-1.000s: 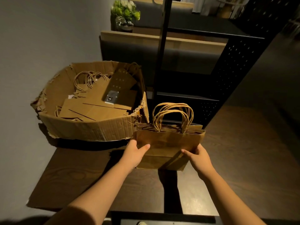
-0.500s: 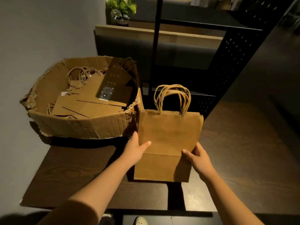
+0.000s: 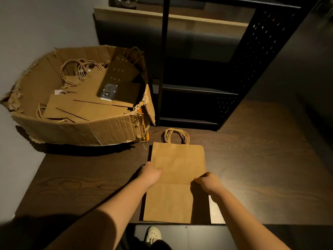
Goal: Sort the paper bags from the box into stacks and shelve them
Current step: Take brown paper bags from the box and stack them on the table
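Paper bags (image 3: 177, 179) lie flat, unprinted, both hands' fingers (image 3: 199, 180) gripping the stack's edges

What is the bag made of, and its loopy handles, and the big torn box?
Paper bag stack: brown kraft paper, matte, with a sharp fold crease. Handles: look like twisted paper cord, ridged. Box: corrugated cardboard; ribbed lines and ragged torn edges show.

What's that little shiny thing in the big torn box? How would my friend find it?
Start at the torn cardboard box on the left of the dark table. Inside, flat brown paper bags lie in a heap. On top, toward the right, sits a small clear plastic packet: the only pale, glossy thing among all that brown paper.
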Motion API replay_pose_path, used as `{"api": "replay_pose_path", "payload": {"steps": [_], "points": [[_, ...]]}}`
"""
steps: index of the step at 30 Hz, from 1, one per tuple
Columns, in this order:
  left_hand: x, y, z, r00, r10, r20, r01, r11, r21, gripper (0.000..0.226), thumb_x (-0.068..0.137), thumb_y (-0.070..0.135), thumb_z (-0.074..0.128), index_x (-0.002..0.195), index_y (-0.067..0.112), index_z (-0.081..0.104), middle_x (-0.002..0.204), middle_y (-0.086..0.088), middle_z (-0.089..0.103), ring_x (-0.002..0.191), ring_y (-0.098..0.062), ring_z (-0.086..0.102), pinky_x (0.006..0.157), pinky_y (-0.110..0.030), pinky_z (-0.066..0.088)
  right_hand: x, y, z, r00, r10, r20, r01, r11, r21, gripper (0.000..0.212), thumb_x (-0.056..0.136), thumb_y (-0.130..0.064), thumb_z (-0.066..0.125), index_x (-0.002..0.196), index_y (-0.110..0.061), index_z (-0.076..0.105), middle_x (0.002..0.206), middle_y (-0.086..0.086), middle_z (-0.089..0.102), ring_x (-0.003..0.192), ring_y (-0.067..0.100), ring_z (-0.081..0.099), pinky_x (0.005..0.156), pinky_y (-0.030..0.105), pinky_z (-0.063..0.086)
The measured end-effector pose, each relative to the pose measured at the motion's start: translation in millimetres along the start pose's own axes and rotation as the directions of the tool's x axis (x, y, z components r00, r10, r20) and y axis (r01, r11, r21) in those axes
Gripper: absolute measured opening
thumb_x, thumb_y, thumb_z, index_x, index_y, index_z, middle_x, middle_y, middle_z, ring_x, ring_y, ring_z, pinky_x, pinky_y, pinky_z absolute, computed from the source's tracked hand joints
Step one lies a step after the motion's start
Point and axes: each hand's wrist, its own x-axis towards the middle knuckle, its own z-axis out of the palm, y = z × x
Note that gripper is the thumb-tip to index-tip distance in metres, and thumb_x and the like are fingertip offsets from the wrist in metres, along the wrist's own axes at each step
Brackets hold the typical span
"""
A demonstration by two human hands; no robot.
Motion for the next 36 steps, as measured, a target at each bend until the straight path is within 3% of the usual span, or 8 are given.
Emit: {"api": "replay_pose_path", "payload": {"steps": [6,13,17,20,23,27,31,36], "points": [[6,-3,-9,0.999,0.034,-0.007,-0.034,0.998,0.054,0.042,0.093,0.016,0.048,0.135,0.021,0.044,0.127,-0.006,0.056,0.107,-0.029,0.057,0.09,-0.039,0.051,2,-11,5,0.996,-0.083,-0.024,0.077,0.981,-0.177,0.026,0.088,-0.006,0.061,0.069,-0.013,0.046,0.072,0.009,0.059,0.068,0.024,0.062,0.068,0.04,0.054],[8,-7,-15,0.998,-0.006,-0.062,0.014,0.991,0.136,0.078,0.092,0.02,0.054,0.155,0.027,0.008,0.156,-0.007,0.022,0.138,-0.031,0.029,0.109,-0.042,0.036,14,-11,8,0.992,-0.109,-0.07,0.094,0.976,-0.195,0.02,0.09,-0.022,0.063,0.095,-0.005,0.054,0.089,0.01,0.063,0.087,0.028,0.066,0.08,0.043,0.057],[15,2,-25,0.989,-0.124,-0.087,0.128,0.99,0.051,0.074,0.094,0.026,0.053,0.156,0.023,0.012,0.158,-0.006,0.017,0.137,-0.032,0.032,0.106,-0.042,0.039,23,-15,5,0.993,-0.058,-0.103,0.062,0.997,0.04,0.031,0.093,-0.022,0.058,0.114,0.001,0.054,0.104,0.019,0.064,0.079,0.025,0.067,0.062,0.034,0.057],[16,6,-28,0.983,-0.185,0.002,0.185,0.979,-0.085,0.061,0.094,0.029,0.05,0.151,0.022,0.028,0.15,-0.005,0.025,0.127,-0.03,0.042,0.092,-0.042,0.046,21,-25,5,0.999,-0.009,-0.031,0.015,0.981,0.192,0.015,0.096,-0.017,0.054,0.109,-0.009,0.051,0.081,0.015,0.064,0.064,0.021,0.061,0.047,0.025,0.045],[14,8,-27,0.981,-0.177,0.081,0.186,0.975,-0.125,0.052,0.095,0.033,0.048,0.145,0.028,0.037,0.142,-0.003,0.035,0.119,-0.028,0.048,0.087,-0.043,0.047,27,-28,8,1.0,0.004,0.014,-0.006,0.983,0.182,0.026,0.094,-0.016,0.056,0.117,-0.005,0.053,0.089,0.019,0.065,0.066,0.023,0.062,0.048,0.026,0.047],[15,7,-31,0.973,-0.213,0.086,0.225,0.959,-0.17,0.057,0.097,0.034,0.047,0.15,0.033,0.026,0.148,-0.003,0.035,0.126,-0.03,0.044,0.084,-0.047,0.047,28,-26,7,0.996,0.08,-0.029,-0.077,0.991,0.106,0.028,0.093,-0.017,0.051,0.118,-0.003,0.05,0.1,0.017,0.061,0.083,0.028,0.062,0.066,0.039,0.054],[15,1,-30,0.958,-0.23,0.173,0.265,0.941,-0.212,0.058,0.099,0.035,0.045,0.151,0.032,0.023,0.145,-0.004,0.041,0.126,-0.029,0.044,0.101,-0.056,0.041,18,-21,8,0.986,0.154,0.066,-0.163,0.975,0.152,0.029,0.094,-0.01,0.048,0.122,-0.014,0.041,0.094,0.014,0.056,0.074,0.025,0.057,0.051,0.032,0.047],[12,0,-35,0.956,-0.214,0.202,0.265,0.923,-0.278,0.062,0.097,0.03,0.051,0.152,0.032,0.021,0.14,-0.006,0.043,0.117,-0.025,0.045,0.093,-0.052,0.045,15,-19,10,0.98,0.183,0.077,-0.191,0.974,0.123,0.034,0.091,-0.01,0.051,0.122,-0.013,0.04,0.1,0.016,0.054,0.075,0.027,0.058,0.049,0.032,0.049]]}}
